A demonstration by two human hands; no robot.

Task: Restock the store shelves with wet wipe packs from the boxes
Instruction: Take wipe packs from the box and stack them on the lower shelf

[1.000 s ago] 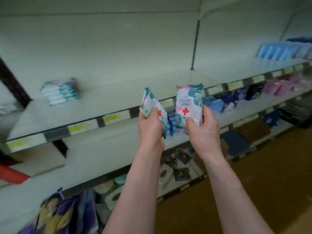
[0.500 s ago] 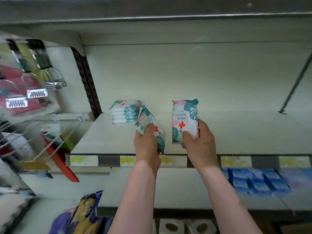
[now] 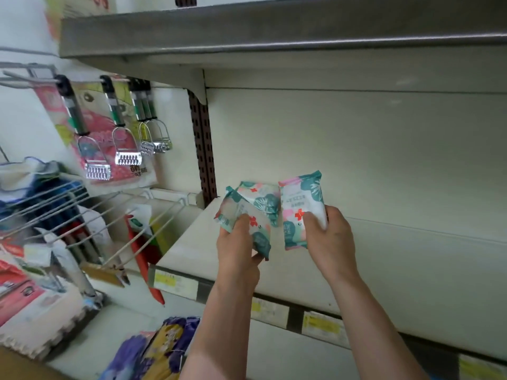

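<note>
— Up at the left end of the shelf point(image 3: 384, 270), just in front of the stack point(image 3: 264, 200), both packs hang in the air. Why bring them in so close?

— To line them up with their own kind, I'd say. That stack sits in the back corner by the brown upright point(image 3: 204, 149), so the new ones likely go beside it or on top.

— And the grips?

— The left grip point(image 3: 237, 250) is curled round the left pack point(image 3: 233, 205) and holds it tilted, its top leaning left. It overlaps the stack from where I stand, and I can't tell whether they touch. The right grip point(image 3: 329, 242) clasps the lower half of the right pack point(image 3: 300, 200), thumb on the front, and keeps it upright just right of the stack.

— One pack to each grip, then.

— Yes, which should let each one be set down on its own. Neither rests on the shelf yet.

— What do they look like?

— Soft, flat pouches, white with teal leaves, pink patches and a small red cross, with a crimped seam along the top. The film looks slick and seems to give under the fingers, so I'd expect them to flop if stood on end. The shelved ones appear to lie flat, perhaps for that reason.
</note>
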